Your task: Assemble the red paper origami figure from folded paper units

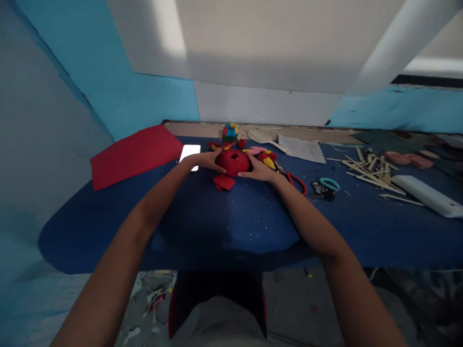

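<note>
A round red piece of folded-paper work (231, 166), with a small dark hole at its top, rests on the blue table between both hands. My left hand (211, 160) curves around its left side, thumb toward the front. On the opposite side my right hand (261, 169) grips it the same way. Just in front lie small pieces of red paper (223, 182). Behind it stands a multicoloured folded-paper piece (230, 133), with a small red cluster (241, 143) beside it. Pink, red and yellow folded pieces (266, 157) lie near my right hand.
A phone with a bright screen (190, 153) and a large red sheet (133, 155) are at left. Red-handled scissors (298, 183), keys with a teal ring (327, 187), wooden sticks (376, 176), a white brush (267, 141) and a pale sheet (304, 149) lie right. A wall rises behind.
</note>
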`<state>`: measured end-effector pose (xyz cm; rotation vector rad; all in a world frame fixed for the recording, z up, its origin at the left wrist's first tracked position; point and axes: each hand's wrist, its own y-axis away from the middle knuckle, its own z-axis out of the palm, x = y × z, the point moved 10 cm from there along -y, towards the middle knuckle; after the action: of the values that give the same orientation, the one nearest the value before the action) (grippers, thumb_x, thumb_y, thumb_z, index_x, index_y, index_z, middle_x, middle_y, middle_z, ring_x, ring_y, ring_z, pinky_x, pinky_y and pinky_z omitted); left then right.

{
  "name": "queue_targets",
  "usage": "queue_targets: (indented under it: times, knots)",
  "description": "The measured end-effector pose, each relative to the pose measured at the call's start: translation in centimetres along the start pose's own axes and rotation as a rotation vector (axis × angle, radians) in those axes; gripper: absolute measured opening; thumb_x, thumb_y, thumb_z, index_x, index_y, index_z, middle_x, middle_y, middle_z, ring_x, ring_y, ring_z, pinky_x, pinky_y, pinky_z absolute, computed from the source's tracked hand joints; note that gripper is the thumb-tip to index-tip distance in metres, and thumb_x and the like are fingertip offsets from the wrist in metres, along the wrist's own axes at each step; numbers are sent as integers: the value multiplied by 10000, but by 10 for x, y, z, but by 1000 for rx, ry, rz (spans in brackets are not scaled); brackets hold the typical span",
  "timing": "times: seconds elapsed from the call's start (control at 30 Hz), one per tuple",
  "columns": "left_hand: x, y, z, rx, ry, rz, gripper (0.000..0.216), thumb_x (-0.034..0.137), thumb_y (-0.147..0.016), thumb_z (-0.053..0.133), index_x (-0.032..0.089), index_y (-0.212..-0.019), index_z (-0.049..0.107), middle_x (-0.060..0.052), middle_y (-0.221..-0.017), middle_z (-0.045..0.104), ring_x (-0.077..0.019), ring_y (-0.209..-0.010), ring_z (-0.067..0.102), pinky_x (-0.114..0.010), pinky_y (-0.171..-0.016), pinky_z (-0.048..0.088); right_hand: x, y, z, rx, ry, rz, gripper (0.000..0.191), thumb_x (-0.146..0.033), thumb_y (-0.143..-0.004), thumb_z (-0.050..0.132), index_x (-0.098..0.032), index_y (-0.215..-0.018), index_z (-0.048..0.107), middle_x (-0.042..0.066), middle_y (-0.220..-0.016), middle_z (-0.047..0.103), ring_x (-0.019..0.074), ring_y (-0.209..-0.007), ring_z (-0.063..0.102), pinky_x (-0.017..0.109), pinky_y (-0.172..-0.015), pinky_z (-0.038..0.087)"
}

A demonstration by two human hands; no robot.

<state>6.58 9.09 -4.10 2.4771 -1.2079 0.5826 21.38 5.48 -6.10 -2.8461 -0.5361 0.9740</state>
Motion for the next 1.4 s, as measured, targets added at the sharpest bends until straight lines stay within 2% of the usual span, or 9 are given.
queue_targets:
  times: [0.13,0.33,0.53,0.7,0.87,1.0,1.13,1.23,1.4]
  knots:
    - [-9,-14,6,17,-20,-22,1074,648,-686,650,167,-1554,240,-214,-1565,346,-346,-1329,506,-364,-1005,457,-3,0,2,74,47,-46,922,-651,-762,656,-133,-1468,368,188,-1452,513,364,-1318,522,520,-1124,402]
    - [-21,-21,18,98,-14,63,1116,610,-673,668,97,-1548,202,-266,-1514,403,-340,-1301,537,-383,-991,466,8,0,8,59,91,18,1048,-715,-743,625,-98,-1516,276,234,-1481,471,407,-1309,523,551,-1080,431]
    - [-22,-19,18,134,39,53,1205,619,-654,696,67,-1564,130,-285,-1527,372,-352,-1345,497,-415,-1035,448,10,0,8,95,67,34,1198,-718,-649,711,-98,-1545,213,245,-1550,369,427,-1425,380,587,-1159,322]
    - [-15,-11,14,144,77,6,1225,619,-620,745,87,-1564,175,-277,-1550,337,-402,-1388,431,-500,-1103,391,4,3,2,134,9,7,1151,-693,-646,731,-120,-1529,267,228,-1465,487,404,-1350,485,579,-1113,389]
    - [1,-5,-6,301,159,82,1109,621,-685,724,139,-1555,233,-225,-1582,308,-360,-1439,364,-485,-1168,323,1,9,-17,273,-109,46,1093,-768,-674,649,-145,-1508,319,198,-1534,408,366,-1424,398,544,-1190,299]
    - [16,5,-23,464,45,97,1037,535,-702,764,184,-1544,271,-182,-1583,331,-340,-1453,345,-467,-1167,328,2,9,-29,381,-199,79,957,-827,-748,493,-159,-1430,430,182,-1462,500,330,-1372,466,511,-1183,316]
    - [18,22,-40,618,-190,-127,542,382,-890,600,209,-1396,512,-146,-1339,621,-335,-1218,598,-442,-973,481,-3,9,-29,388,-262,85,840,-839,-806,344,-205,-1324,530,155,-1370,585,305,-1294,540,506,-1135,382]
    - [10,27,-45,644,-250,-265,391,426,-936,530,161,-1198,650,-162,-1047,731,-338,-978,693,-436,-831,515,-16,11,-27,366,-247,7,795,-794,-775,503,-210,-1314,521,147,-1336,608,290,-1215,590,473,-1068,457]
    - [15,18,-42,700,-16,-31,370,341,-897,589,156,-1217,599,-118,-1084,729,-233,-949,697,-326,-819,525,-17,15,-33,461,-72,12,674,-726,-851,444,-163,-1200,573,165,-1159,689,308,-1039,661,483,-944,520]
